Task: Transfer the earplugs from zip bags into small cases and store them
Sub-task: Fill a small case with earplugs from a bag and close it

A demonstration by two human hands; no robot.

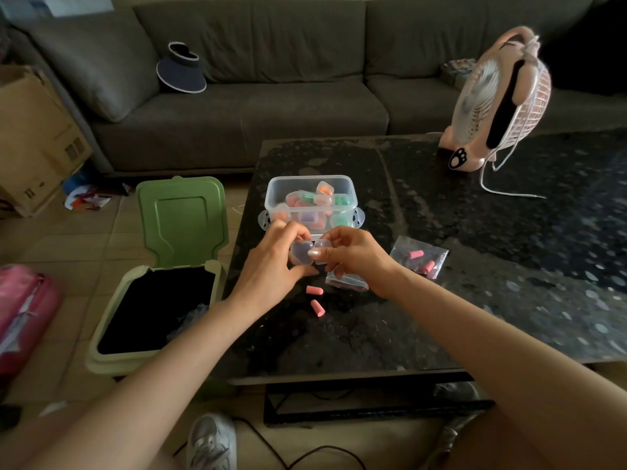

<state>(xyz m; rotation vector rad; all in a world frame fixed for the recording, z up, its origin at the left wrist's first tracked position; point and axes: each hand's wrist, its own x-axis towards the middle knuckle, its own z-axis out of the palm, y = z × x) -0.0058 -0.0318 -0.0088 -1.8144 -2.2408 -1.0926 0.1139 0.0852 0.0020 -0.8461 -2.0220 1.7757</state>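
Table (475, 300): dark stone top. Its left edge runs beside the bin (118, 361) and its front edge faces the person. There is a bare surface to the right of the hands and toward the front edge. The fan (502, 100) stands at the far right, with its cord trailing on the top.

Bin: on the floor, just beside the table's left edge. The lid (183, 215) stands up and the dark liner is open.

Tub (308, 178): clear, lidless, near the table's left edge and just beyond the hands. It holds closed cases (322, 198) with orange, green, purple and pink contents.

Bag (419, 257): clear zip bag lying flat to the right of the hands, with pink earplugs inside.

Second bag (346, 281): partly under the right hand (353, 256). Its contents cannot be told.

Loose earplugs (318, 307): two, pink, on the table just in front of the hands and apart from each other.

Case (302, 254): small, clear, hinged open, held above the table between the tub and the loose earplugs.

Left hand (268, 266): fingers curled, pinching the case's left half.

Right hand: thumb and fingertips pinch the right half, with the remaining fingers curled below. Both forearms reach in from the front edge.
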